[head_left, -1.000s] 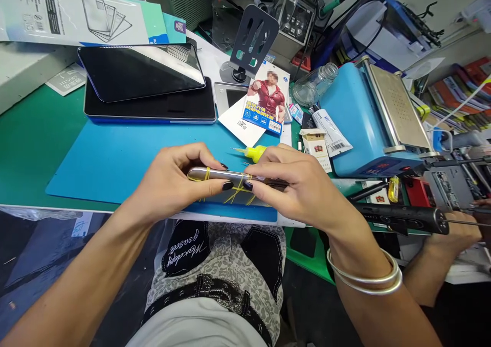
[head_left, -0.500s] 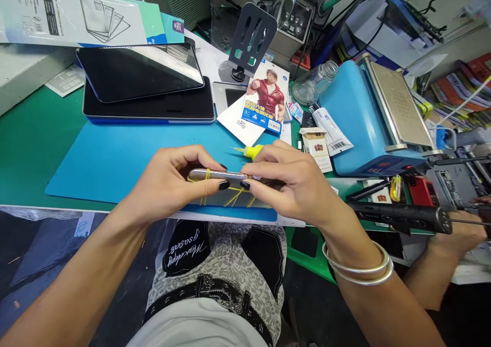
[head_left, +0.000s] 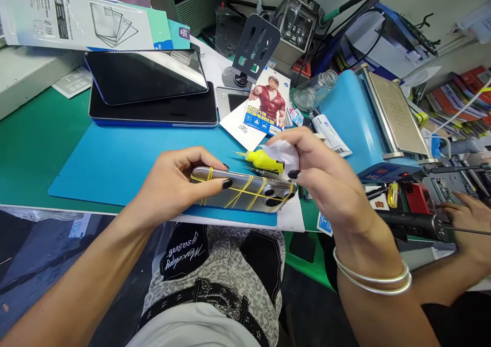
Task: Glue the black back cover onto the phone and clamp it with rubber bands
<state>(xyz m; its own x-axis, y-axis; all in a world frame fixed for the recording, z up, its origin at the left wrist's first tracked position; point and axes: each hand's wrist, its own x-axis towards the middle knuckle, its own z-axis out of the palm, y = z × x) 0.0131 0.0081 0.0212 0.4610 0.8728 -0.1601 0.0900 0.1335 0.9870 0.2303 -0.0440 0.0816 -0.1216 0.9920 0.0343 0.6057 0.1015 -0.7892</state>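
Observation:
My left hand [head_left: 184, 181] grips one end of a silver phone [head_left: 233, 191], thumb on the near side and fingers on the far side. The phone is tilted on edge, with yellow rubber bands [head_left: 245, 189] wound around it and dark round camera lenses at its right end. My right hand [head_left: 326, 173] is raised off the phone's right end, with a crumpled white tissue [head_left: 288, 155] between thumb and fingers. Just behind the phone lie a yellow needle-tip bottle [head_left: 264, 160] and a dark pointed tool [head_left: 264, 173], partly hidden. Beneath is a blue mat [head_left: 111, 158].
Two large dark-screened devices [head_left: 153, 101] are stacked at the back left, by a printed package [head_left: 115, 25]. A black stand [head_left: 257, 45], a printed card [head_left: 268, 104], a glass jar [head_left: 312, 91] and a blue heating machine [head_left: 349, 117] stand behind. Another person's hand [head_left: 468, 214] works at right.
My right hand has left the phone, moving right and up, and the white tissue now shows in it. The phone's camera end has come into view. My left hand keeps its grip.

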